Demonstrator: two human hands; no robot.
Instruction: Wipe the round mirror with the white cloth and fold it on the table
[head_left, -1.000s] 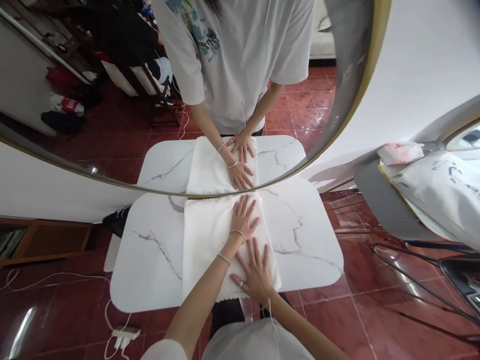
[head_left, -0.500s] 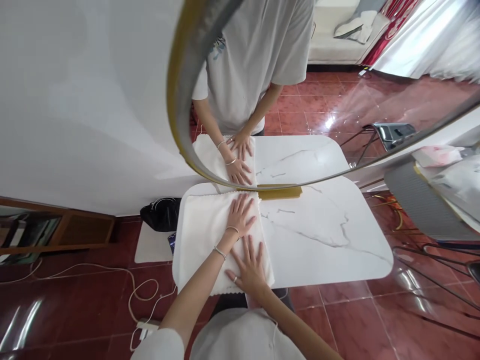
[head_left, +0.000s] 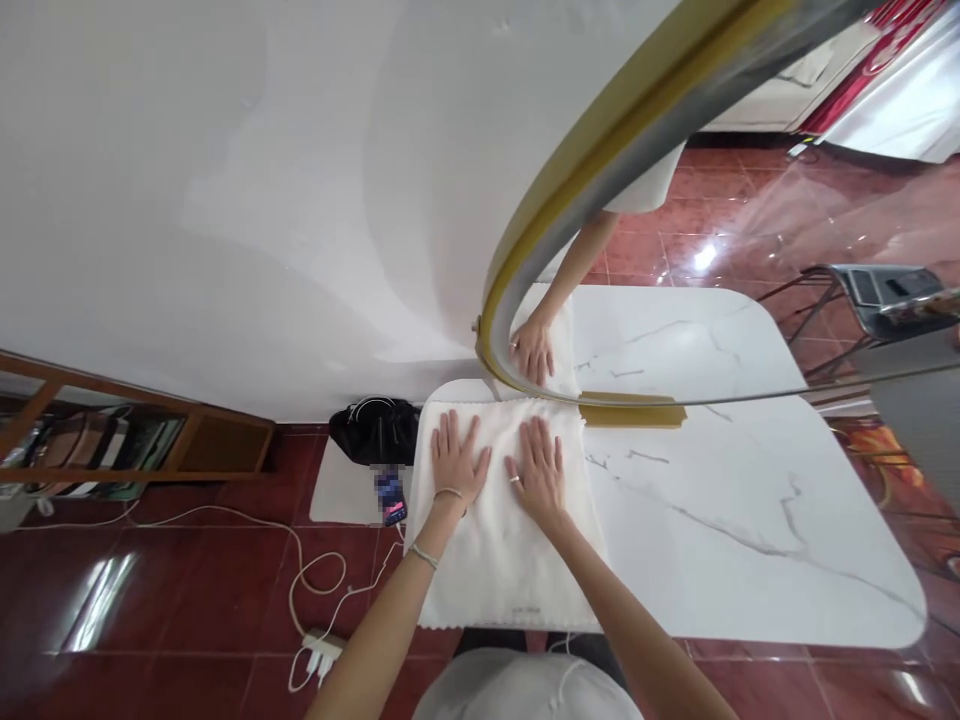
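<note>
A white cloth with scalloped edges lies spread flat over the left end of the white marbled table. My left hand rests palm down on its upper left part, fingers spread, with bracelets on the wrist. Flat on the upper right part of the cloth is my right hand, fingers a little apart, a ring on one finger. Neither hand holds anything. A gap of bare cloth separates them. Small creases run across the cloth between and below the hands.
A gold-rimmed mirror stands at the table's back edge, by a gold strip. Left of the table are a black bag, a phone and a power strip with cables. A wooden shelf stands farther left.
My left hand has moved to the cloth's left side and my right hand farther up it, so they are now apart. The view has shifted left, and the cloth looks spread flatter.
</note>
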